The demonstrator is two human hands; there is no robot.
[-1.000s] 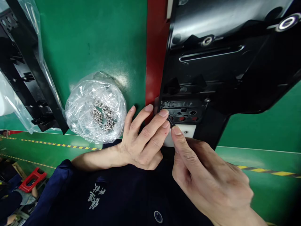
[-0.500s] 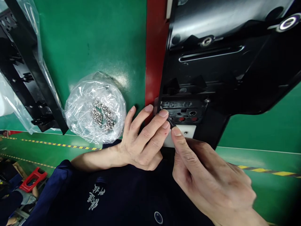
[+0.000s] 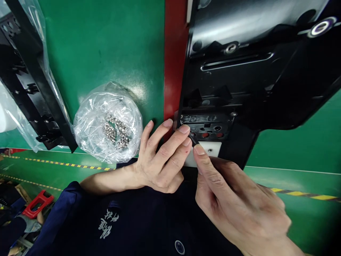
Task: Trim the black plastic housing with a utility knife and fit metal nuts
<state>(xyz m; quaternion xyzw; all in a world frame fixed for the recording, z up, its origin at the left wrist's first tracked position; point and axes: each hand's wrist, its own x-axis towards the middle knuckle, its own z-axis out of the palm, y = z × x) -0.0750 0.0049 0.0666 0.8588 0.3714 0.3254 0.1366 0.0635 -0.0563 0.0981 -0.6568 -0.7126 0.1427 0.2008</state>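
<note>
A large black molded plastic part (image 3: 247, 85) with ribs and metal inserts lies in front of me on the right. My left hand (image 3: 163, 161) rests at its near left corner, fingers stretched and spread, the thumb hidden beneath. Its foremost fingertips touch the part's edge and the tip of a slim black stick-like tool (image 3: 194, 140). That tool is pinched between the thumb and hidden fingers of my right hand (image 3: 237, 199). What its tip meets is covered by my left fingers. Beside it is a recessed area with holes, two showing red (image 3: 205, 135).
A clear plastic bag (image 3: 82, 117) holding many small metal nut-like pieces sits on the green table (image 3: 106, 39), left of my left hand. Another black part (image 3: 32, 60) lies in clear film at far left. A white block (image 3: 214, 149) is by the large part's near edge.
Both hands hold nearly the same pose. The large black part appears very slightly further left in view; the tool is still pinched in my right hand.
</note>
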